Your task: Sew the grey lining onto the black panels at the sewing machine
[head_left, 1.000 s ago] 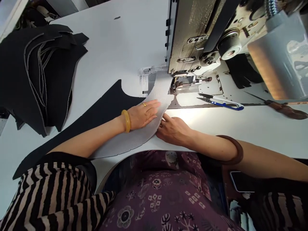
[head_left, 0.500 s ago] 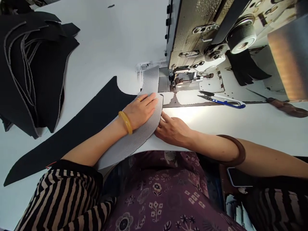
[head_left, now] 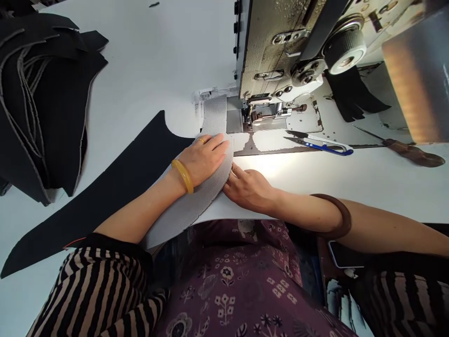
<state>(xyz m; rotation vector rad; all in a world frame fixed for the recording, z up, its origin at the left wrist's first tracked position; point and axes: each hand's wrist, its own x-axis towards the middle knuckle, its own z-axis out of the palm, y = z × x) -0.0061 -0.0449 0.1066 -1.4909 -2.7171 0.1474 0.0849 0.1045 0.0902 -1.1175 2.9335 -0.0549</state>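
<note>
A curved grey fabric panel (head_left: 215, 114) lies on the white table, partly over a long black panel (head_left: 115, 182) that spreads to the left. My left hand (head_left: 205, 159) rests flat on the grey panel, fingers stretched and slightly apart. At the panel's right edge is my right hand (head_left: 249, 189), its fingers curled, with the edge pinched between them; some fingertips are hidden under the fabric. Just beyond the fabric stands a sewing machine, its presser foot (head_left: 249, 119) to the right of the grey panel's far end.
A pile of black panels (head_left: 63, 107) lies on the left. Blue-handled thread snips (head_left: 322, 145) and a wooden-handled awl (head_left: 410, 152) lie on the right. Behind them are black scraps (head_left: 351, 96). The machine head (head_left: 273, 51) overhangs the back. A phone (head_left: 345, 255) is low at right.
The view has shifted slightly to the right. Both hands keep nearly the same places on the fabric. A dark sliver beyond the grey panel's right edge no longer shows.
</note>
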